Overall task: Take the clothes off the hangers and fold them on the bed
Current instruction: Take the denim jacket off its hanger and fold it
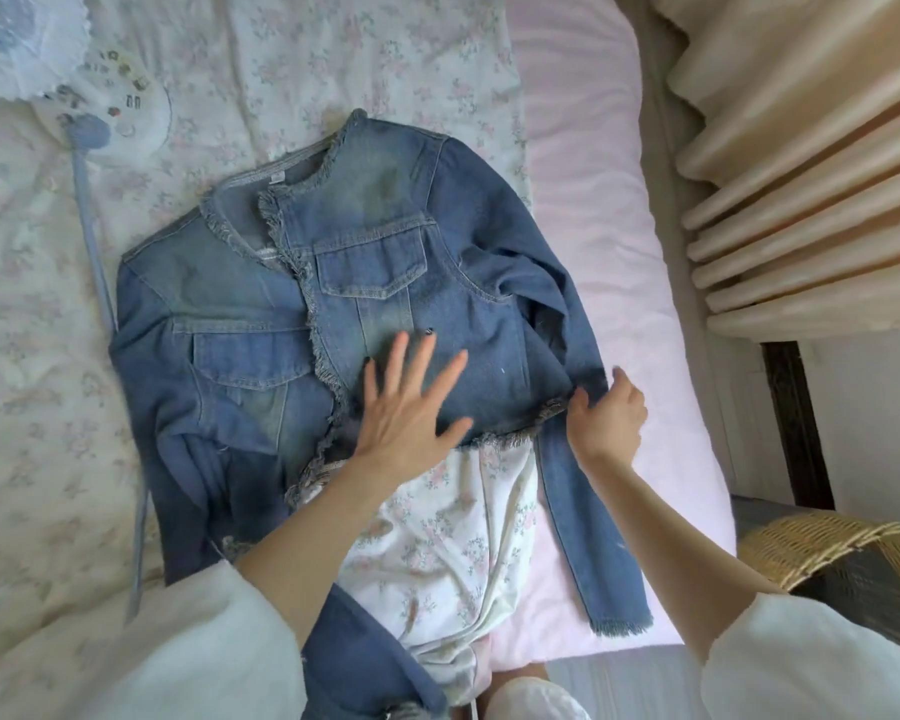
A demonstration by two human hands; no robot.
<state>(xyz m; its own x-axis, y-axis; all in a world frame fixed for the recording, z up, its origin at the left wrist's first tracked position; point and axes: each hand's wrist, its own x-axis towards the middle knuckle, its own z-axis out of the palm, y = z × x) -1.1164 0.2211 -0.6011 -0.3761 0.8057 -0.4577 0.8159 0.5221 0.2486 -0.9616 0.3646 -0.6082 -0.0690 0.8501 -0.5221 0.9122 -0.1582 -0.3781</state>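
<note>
A blue denim jacket (333, 283) with frayed edges lies front side up on the bed (593, 210), its collar pointing away from me. My left hand (406, 402) presses flat on the jacket's lower front panel, fingers spread and straight. My right hand (606, 418) pinches the frayed hem where the right sleeve (588, 511) meets the body. That sleeve runs down toward me over the pink sheet. The other sleeve is bunched at the lower left. No hanger is visible on the jacket.
A floral quilt (32, 356) covers the left of the bed, and a white floral garment (437, 553) lies under the jacket's hem. A small white fan (48, 59) sits at the top left. Beige curtains (811, 174) and a wicker basket (842, 558) stand to the right.
</note>
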